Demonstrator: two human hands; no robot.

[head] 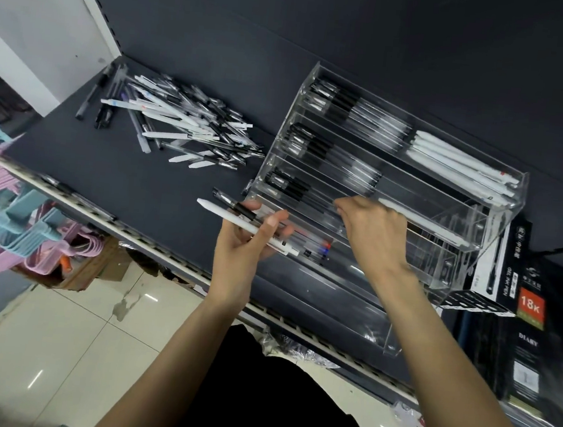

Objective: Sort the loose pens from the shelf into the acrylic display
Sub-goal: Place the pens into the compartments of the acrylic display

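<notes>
A heap of loose pens (178, 124), black, clear and white, lies on the dark shelf (144, 193) at the left. The tiered acrylic display (502, 186) stands to its right, its rows holding black-capped clear pens and white pens. My left hand (246, 244) grips a small bundle of pens in front of the display, a white pen (225, 215) and a black-capped clear pen among them. My right hand (371, 232) reaches into a lower row of the display, fingers curled at a white pen (423, 222) lying there; whether they hold it is hidden.
Black boxed pens and diary packs (515, 270) stand right of the display. The shelf's metal front rail (153, 245) runs diagonally below my hands. Pink and blue plastic hangers (14, 222) hang at lower left, over a cardboard box and a tiled floor.
</notes>
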